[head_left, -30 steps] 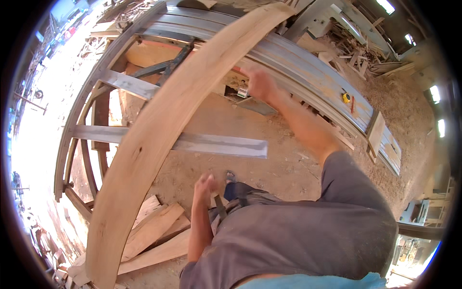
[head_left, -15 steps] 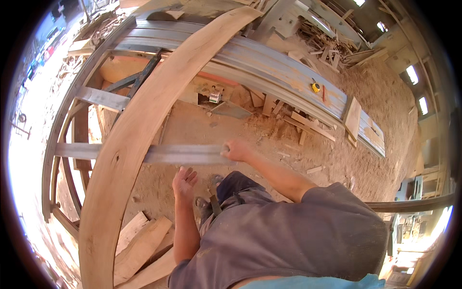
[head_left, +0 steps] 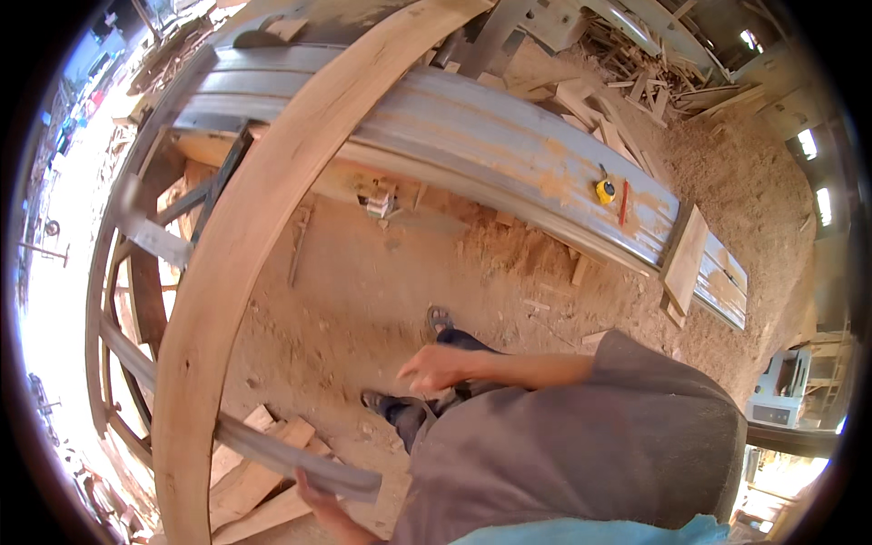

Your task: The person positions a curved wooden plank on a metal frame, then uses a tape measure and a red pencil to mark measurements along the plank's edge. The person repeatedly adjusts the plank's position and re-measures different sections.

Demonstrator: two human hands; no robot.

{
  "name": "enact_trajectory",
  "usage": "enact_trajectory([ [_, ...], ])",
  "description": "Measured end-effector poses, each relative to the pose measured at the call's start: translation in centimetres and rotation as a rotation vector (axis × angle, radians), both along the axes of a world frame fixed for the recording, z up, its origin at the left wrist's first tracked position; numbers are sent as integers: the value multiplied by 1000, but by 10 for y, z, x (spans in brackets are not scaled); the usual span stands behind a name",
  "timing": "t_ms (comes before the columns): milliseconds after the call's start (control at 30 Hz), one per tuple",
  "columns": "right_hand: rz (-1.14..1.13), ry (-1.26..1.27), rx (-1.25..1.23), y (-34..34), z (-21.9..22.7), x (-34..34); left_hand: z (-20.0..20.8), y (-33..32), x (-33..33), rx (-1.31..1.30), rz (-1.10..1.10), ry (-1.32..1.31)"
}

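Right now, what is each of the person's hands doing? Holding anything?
Left hand: touching the grey metal bar from below; grip cannot be told.
Right hand: open, empty, in the air.

Our one head view looks steeply down from standing height, close over the long wooden plank (head_left: 245,263).

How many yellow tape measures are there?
1: the yellow tape measure lies on the long grey metal bench, beside a red pencil. Others may be hidden.
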State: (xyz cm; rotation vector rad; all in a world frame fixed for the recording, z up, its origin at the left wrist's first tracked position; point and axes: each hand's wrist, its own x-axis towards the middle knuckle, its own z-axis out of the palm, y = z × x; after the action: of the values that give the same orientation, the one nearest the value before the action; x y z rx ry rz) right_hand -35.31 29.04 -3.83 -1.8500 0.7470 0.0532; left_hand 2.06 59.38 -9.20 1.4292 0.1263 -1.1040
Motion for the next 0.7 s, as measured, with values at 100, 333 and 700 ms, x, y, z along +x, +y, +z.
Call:
enact_trajectory([
  [100, -590, -22, -265, -71, -16, -132, 22, 31, -28, 346, 140, -214],
  [333, -1681, 898, -716, -209, 21, -443, -45, 41, -87, 967, -5, -928],
  [700, -1280, 915, -744, -219, -49, -549, 85, -234, -196, 398, -857, -1352],
])
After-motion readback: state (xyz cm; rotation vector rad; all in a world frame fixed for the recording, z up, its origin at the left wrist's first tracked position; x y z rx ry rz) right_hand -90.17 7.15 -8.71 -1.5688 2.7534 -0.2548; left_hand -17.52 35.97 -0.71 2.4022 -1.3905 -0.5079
